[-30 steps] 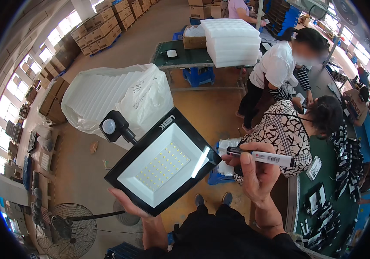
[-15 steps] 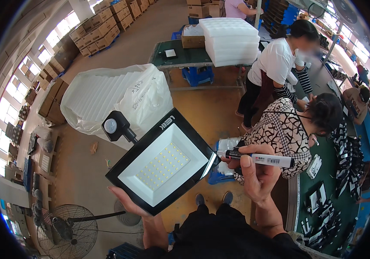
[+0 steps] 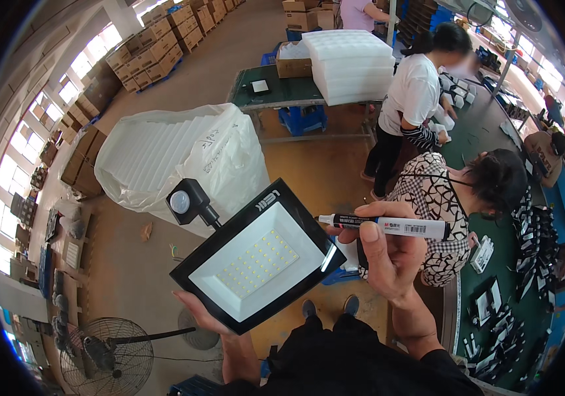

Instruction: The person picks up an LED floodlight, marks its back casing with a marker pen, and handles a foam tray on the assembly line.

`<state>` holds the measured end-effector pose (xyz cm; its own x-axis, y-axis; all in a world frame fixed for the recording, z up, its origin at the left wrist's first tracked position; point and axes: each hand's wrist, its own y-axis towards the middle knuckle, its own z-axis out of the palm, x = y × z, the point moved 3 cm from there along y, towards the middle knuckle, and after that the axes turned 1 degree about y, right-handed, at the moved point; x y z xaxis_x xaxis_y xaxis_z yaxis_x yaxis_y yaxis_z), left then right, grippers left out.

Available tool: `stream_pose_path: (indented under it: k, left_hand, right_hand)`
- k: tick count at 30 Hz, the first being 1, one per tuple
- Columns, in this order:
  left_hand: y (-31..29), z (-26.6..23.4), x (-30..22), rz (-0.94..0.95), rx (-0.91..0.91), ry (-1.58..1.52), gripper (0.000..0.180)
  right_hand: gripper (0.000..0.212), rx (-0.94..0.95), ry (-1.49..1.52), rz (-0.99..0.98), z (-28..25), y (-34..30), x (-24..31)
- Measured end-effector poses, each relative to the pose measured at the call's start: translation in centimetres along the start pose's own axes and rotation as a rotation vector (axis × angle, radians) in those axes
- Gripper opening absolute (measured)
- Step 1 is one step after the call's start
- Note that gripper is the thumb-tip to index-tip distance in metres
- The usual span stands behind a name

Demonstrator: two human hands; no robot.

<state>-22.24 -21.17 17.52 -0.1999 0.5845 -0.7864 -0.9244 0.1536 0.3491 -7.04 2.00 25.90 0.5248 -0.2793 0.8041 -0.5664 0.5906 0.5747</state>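
A black-framed LED floodlight (image 3: 258,256) tilts in front of me, its white reflector and grid of yellow LEDs facing up. From its upper left edge sticks out a black motion sensor (image 3: 190,203) with a round white lens. My left hand (image 3: 204,311) grips the floodlight by its lower left edge, most fingers hidden beneath it. Between the thumb and fingers of my right hand (image 3: 388,257) lies a white and black marker pen (image 3: 395,226). The pen's uncapped dark tip points left, close to the floodlight's upper right edge; whether it touches I cannot tell.
Beyond the floodlight stands a large plastic bag (image 3: 183,158) of white foam sheets. A green table (image 3: 282,92) at the back bears foam blocks (image 3: 350,66). Two co-workers work at a long bench (image 3: 503,244) on the right. A floor fan (image 3: 107,356) stands lower left.
The floodlight has shifted slightly right and down in view. The pen tip now lies higher along the frame's right edge. The standing co-worker's arms have lowered.
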Motion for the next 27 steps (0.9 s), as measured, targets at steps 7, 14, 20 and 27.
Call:
stream_pose_path:
  k: [7,14,20,27]
  left_hand:
    - [0.3,1.0,0.1,0.261,0.033,0.325,0.06]
    - [0.8,1.2,0.1,0.249,0.111,0.404,0.06]
    - [0.9,1.0,0.0,0.09,0.099,0.096,0.061]
    - [0.2,0.2,0.3,-0.018,0.101,-0.083,0.061]
  right_hand:
    - [0.018,0.028,-0.026,0.037,0.0,1.4,-0.1]
    - [0.017,-0.009,-0.027,0.065,-0.1,1.6,-0.8]
    - [0.016,-0.01,-0.023,0.04,-0.1,1.5,-0.4]
    - [0.016,-0.126,0.07,0.024,-1.3,1.3,-0.9]
